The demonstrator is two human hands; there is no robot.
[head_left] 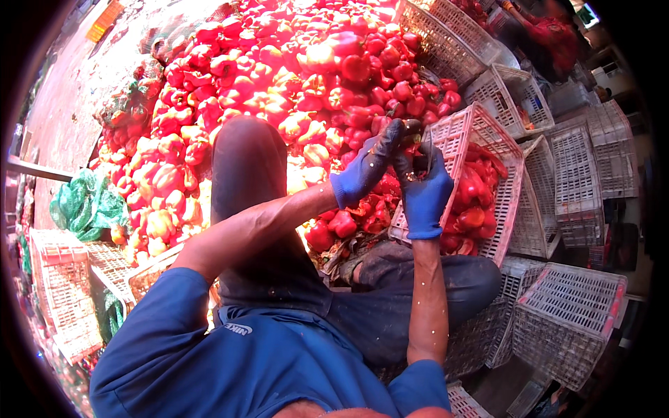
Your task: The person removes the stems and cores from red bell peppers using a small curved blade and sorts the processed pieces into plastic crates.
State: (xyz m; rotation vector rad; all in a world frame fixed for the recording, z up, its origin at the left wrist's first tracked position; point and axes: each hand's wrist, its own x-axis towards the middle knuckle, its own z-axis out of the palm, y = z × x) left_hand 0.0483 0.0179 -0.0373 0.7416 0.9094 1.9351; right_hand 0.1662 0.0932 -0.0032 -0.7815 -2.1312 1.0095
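My left hand (pixel 369 164), in a blue glove with dark, dirty fingers, is closed above the near edge of a large heap of red bell peppers (pixel 244 76). My right hand (pixel 426 195), gloved the same way, meets it fingertip to fingertip, also closed. Something small and dark shows between the fingers, but I cannot make out what it is. Just right of my right hand, a tilted plastic crate (pixel 514 209) holds red peppers (pixel 477 191). Below my hands, loose red peppers (pixel 341 224) and plant scraps lie between my legs.
Several crates (pixel 571 306) are stacked along the right side, with others (pixel 449 42) beyond the heap. At the left are a pale crate (pixel 66 285), a green mesh bag (pixel 87 205) and a metal bar (pixel 38 169). Another person (pixel 550 42) is at the far right.
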